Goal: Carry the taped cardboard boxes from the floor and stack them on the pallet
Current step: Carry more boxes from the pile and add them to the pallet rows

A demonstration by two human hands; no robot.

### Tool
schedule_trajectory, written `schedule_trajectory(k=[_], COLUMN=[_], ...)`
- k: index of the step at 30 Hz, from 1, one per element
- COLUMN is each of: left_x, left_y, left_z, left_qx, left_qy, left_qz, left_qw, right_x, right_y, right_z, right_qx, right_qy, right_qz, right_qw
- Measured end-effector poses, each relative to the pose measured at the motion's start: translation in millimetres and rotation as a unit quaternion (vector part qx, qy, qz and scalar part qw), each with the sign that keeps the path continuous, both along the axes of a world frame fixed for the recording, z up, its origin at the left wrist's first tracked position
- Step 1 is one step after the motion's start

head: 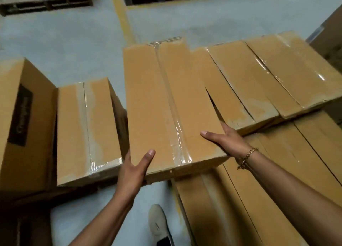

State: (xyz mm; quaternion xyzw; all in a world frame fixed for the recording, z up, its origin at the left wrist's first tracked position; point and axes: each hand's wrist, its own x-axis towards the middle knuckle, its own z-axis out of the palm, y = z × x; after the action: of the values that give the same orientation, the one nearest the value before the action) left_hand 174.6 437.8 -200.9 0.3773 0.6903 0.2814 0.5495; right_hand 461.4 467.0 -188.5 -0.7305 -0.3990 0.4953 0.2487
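i hold the box (166, 105) with both hands: left hand (133, 171) at 7 o'clock corner, right hand (225, 138) at 4 o'clock edge, thumbs on top.

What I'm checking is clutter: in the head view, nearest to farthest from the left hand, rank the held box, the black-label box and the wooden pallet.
1. held box: centre, gripped by the left hand.
2. black-label box: far left.
3. wooden pallet: top left, beyond.

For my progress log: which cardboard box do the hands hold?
The middle box: the left hand and the right hand grip its near corners; no hand touches the others.
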Motion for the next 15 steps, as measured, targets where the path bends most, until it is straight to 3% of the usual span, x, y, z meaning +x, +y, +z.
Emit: schedule_trajectory(k=[4,15], left_x=[34.5,114.3], left_y=[11.7,-24.9], left_z=[-45.6,-108.2], left_qx=[-0.05,-0.101], left_qy=[-0.046,-0.007], left_qz=[0.0,-0.002], left_qw=[0.998,0.995], right_x=[38.5,108.0], right_y=[7.9,-11.2], right_z=[-31.8,-95.2], right_qx=[-0.027,-0.012], right_qy=[-0.006,-0.084], right_qz=[-0.005,0.001], right_qw=[1.0,0.996])
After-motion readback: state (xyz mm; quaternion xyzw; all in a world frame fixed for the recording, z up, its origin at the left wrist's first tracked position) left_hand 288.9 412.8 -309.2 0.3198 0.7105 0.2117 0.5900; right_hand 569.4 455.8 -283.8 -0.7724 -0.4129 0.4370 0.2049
